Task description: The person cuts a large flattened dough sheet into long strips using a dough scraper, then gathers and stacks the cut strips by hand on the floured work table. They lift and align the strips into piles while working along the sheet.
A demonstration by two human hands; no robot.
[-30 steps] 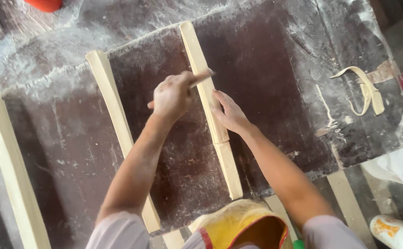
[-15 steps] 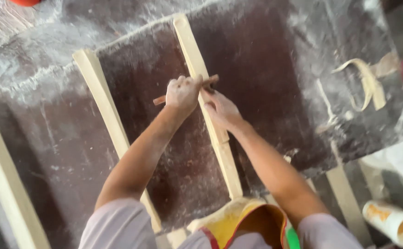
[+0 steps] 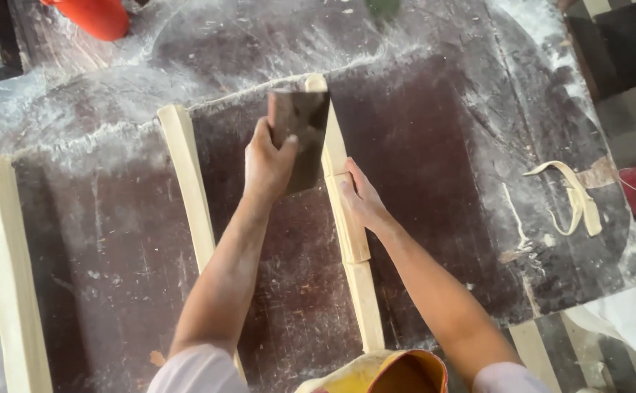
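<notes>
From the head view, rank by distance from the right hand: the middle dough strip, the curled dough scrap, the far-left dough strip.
1. Middle dough strip: under the right hand, touching.
2. Curled dough scrap: off to the right.
3. Far-left dough strip: at the left edge.

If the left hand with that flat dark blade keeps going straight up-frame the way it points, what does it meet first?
Probably the top end of the middle dough strip, which the blade held by the left hand already overlaps. Beyond lies the floury table. The blade's height above the strip is unclear.
</notes>
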